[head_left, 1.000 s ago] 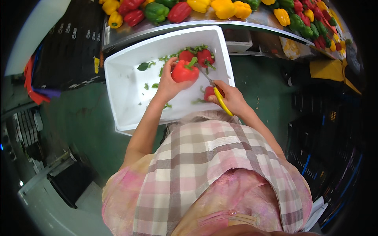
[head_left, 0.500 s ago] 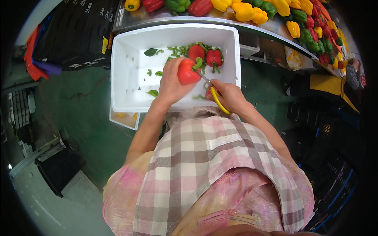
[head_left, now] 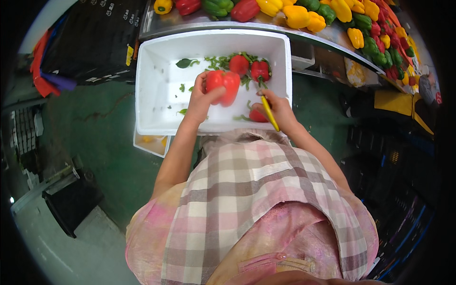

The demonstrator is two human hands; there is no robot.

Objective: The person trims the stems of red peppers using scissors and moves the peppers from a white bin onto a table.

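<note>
My left hand (head_left: pixel 199 99) grips a red bell pepper (head_left: pixel 225 85) over a white foam box (head_left: pixel 173 85), thumb across its side. No stem shows on the side facing me. My right hand (head_left: pixel 282 113) holds yellow-handled scissors (head_left: pixel 269 114), apart from that pepper; the blades are hard to make out. On the box floor lie more red bell peppers, one at the back (head_left: pixel 239 65), another beside it (head_left: pixel 260 71), and a third (head_left: pixel 257 115) partly behind my right hand. Cut green stem pieces (head_left: pixel 217 61) and a dark green leaf (head_left: pixel 183 63) are scattered around them.
Beyond the box, a metal table (head_left: pixel 161 26) carries many red, yellow and green peppers (head_left: pixel 297 17). Black crates (head_left: pixel 95 42) stand at the far left. A smaller white container (head_left: pixel 151 144) sits under the box's near left corner. Another person (head_left: pixel 430 88) is at the far right.
The pepper in my left hand has shifted slightly left and turned, so its green stem no longer shows. My right hand has drawn the scissors away from it, and they have swung more upright.
</note>
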